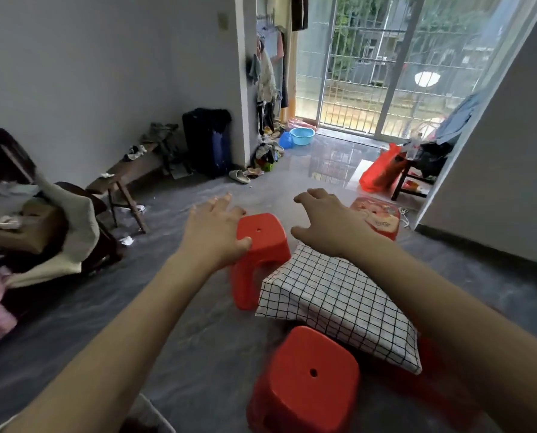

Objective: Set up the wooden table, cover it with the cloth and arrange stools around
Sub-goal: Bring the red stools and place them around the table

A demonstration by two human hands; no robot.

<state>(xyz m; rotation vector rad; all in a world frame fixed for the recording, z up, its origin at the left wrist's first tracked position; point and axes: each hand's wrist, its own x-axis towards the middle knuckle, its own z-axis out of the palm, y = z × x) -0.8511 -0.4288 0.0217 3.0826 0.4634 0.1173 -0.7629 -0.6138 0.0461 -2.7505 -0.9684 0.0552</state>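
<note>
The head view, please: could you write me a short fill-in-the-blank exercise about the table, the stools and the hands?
1. The cloth covering the table has a black-and-white ____ pattern.
2. The plain stools, such as the near stool, are ____ in colour.
3. The left hand touches the far stool with its ____.
4. The right hand holds ____.

Missing words: checked; red; thumb; nothing

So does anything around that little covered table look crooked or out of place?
Yes. The black-and-white checked cloth sits skewed on the table, one corner hanging toward the near red plastic stool. The far red plastic stool presses against the cloth's edge. Nothing looks spilled or broken.
</note>
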